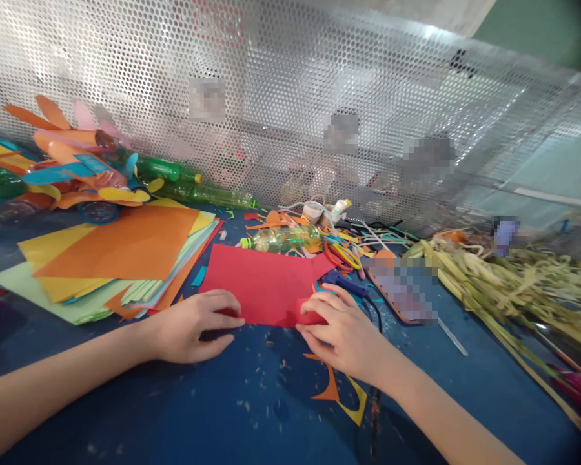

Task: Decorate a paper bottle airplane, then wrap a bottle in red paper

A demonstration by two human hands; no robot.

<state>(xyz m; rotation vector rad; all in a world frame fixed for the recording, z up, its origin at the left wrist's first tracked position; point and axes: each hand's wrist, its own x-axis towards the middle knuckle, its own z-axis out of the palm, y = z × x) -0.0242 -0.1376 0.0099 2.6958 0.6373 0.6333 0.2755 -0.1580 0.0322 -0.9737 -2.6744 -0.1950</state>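
Note:
A sheet of red paper [261,284] lies on the blue table in front of me, its right end bent or folded over. My left hand [201,326] rests at the sheet's lower left, fingertips touching the near edge and thumb held apart below. At the lower right corner my right hand [341,329] pinches the folded part of the paper between thumb and fingers. Just beyond that hand lies a dark blue glue gun [345,282], its cord partly hidden by my wrist. Orange and yellow paper offcuts [330,387] lie beneath the right forearm.
Coloured paper sheets [121,245] are stacked at left, with green plastic bottles [198,190] behind. A clear bottle [283,239] lies beyond the red sheet. On the right are a phone [401,294] and dried husks [484,290]. A perforated metal screen [290,97] stands behind, people visible through it.

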